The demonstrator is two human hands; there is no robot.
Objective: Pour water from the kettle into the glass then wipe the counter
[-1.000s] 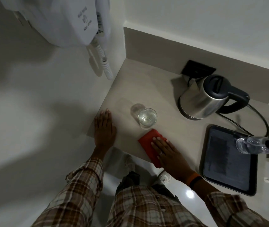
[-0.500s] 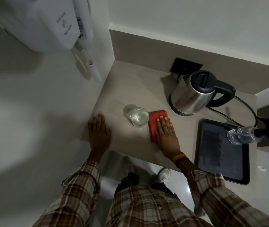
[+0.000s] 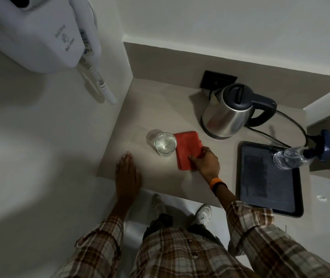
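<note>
A clear glass (image 3: 165,144) with water in it stands on the beige counter (image 3: 160,105). A red cloth (image 3: 187,148) lies flat right beside it, touching or almost touching its right side. My right hand (image 3: 206,161) pinches the cloth's near right edge with curled fingers. My left hand (image 3: 128,173) rests flat, fingers together, on the counter's front left corner, holding nothing. The steel kettle (image 3: 228,115) with a dark lid and handle sits on its base at the back right.
A dark tray (image 3: 270,205) lies at the right front, with a water bottle (image 3: 289,157) lying across its far corner. The kettle cord runs to a plug at the right. A white wall hair dryer (image 3: 45,31) hangs upper left. The counter's front edge is near my legs.
My right hand pushed the cloth away from the front edge to beside the glass, then went from flat on it to gripping its edge. My left hand stayed put.
</note>
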